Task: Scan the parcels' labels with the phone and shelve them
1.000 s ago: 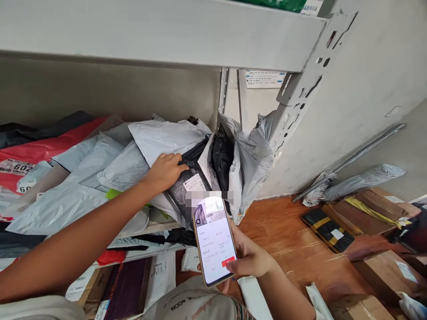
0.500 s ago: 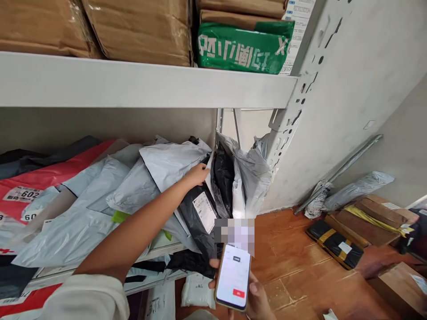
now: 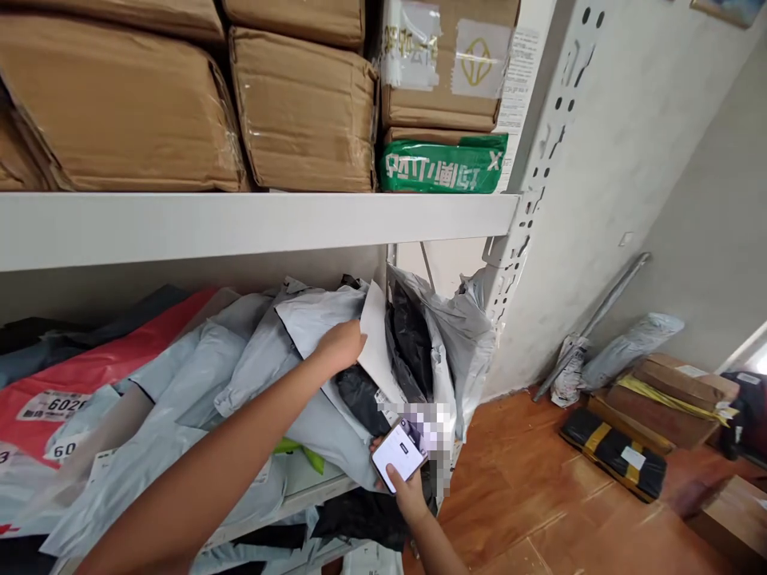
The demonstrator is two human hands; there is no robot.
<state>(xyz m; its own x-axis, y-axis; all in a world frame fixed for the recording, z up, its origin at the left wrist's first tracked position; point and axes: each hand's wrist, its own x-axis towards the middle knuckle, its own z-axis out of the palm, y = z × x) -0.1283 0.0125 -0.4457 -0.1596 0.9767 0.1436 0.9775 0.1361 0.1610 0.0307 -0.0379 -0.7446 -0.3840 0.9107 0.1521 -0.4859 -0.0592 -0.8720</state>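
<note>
My left hand (image 3: pixel 341 346): fingers pinched on upper edge of white poly mailer (image 3: pixel 379 351), which stands on the shelf among other mailers. Black poly mailer (image 3: pixel 359 397) just left of it, below my hand. My right hand (image 3: pixel 411 491): wrapped round smartphone (image 3: pixel 394 459), thumb on lit screen, phone tilted before the mailers' lower ends. Grey poly mailer (image 3: pixel 467 339) to the right, by the perforated upright (image 3: pixel 509 271). Cardboard boxes (image 3: pixel 305 120) on shelf above.

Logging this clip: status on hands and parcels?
Left hand pinching edge of white mailer. Right hand holding phone. Black mailer partly covered by white mailer.
</note>
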